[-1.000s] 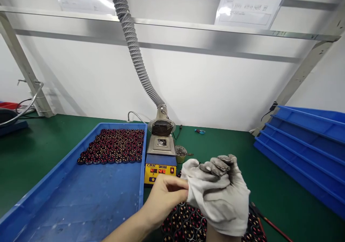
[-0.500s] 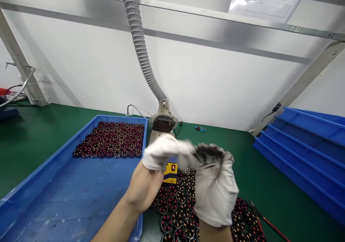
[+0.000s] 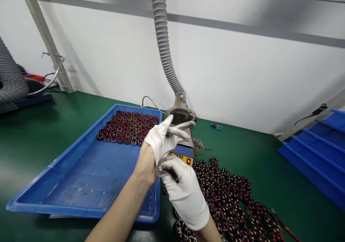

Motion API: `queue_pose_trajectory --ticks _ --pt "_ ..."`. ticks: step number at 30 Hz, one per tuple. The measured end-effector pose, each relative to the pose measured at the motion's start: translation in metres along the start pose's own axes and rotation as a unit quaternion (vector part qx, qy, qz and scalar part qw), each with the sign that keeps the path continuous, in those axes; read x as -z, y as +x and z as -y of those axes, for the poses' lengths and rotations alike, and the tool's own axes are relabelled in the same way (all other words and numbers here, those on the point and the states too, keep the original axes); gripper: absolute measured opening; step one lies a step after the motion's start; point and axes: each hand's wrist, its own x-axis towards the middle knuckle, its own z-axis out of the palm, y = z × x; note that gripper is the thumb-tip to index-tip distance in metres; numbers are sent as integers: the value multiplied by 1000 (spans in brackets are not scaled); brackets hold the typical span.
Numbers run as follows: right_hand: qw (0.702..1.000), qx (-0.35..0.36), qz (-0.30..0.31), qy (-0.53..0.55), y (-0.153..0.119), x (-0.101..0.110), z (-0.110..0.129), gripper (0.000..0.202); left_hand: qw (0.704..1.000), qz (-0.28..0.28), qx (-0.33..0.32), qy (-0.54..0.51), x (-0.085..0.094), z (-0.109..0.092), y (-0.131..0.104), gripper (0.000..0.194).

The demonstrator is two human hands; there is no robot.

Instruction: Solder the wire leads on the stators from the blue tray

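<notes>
My left hand [image 3: 161,139] is in a white glove [image 3: 155,138] with grey-stained fingers; its fingers are stretched out and apart, and it holds nothing. The wrist and the heel of that palm are bare. My right hand [image 3: 182,184], gloved as well, pinches the cuff edge of the left glove near the wrist. Both hands are raised in front of a blue-and-yellow machine [image 3: 182,156] with a lit red switch, partly hiding it. Many small round black parts [image 3: 215,193] with red and gold dots lie on the green table beneath and beside my right hand.
A blue tray [image 3: 88,184] at left holds rows of the same round parts [image 3: 132,125] at its far end. A grey hose [image 3: 164,44] drops to a metal hood [image 3: 180,113]. Stacked blue trays [image 3: 320,155], red-handled pliers [image 3: 285,227] and a small blue-handled tool [image 3: 216,126] are at right.
My view has swung left and down. My left fingers, blurred before, are now spread inside the glove. My right hand has moved down and closed on the left glove's cuff.
</notes>
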Motion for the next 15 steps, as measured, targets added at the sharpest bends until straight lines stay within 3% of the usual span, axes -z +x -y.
queue_pose_trajectory --ticks 4,7,8,10,13,15 --pt "998 -43 47 -4 0 2 5 9 997 26 78 -2 3 -5 11 35" --pt "992 -112 55 29 -2 -6 7 4 996 41 78 -10 1 -8 7 21" --pt "986 -131 82 53 -3 -11 8 6 997 38 58 -13 1 -10 5 19" --pt "964 -130 205 108 -9 -23 11 4 999 24 -5 -22 2 -14 2 31" --pt "916 -39 382 113 -19 -32 17 7 997 -14 -69 -26 13 -21 4 32" --pt "925 -1 376 62 -24 -25 24 8 995 -51 -85 -14 21 -24 8 30"
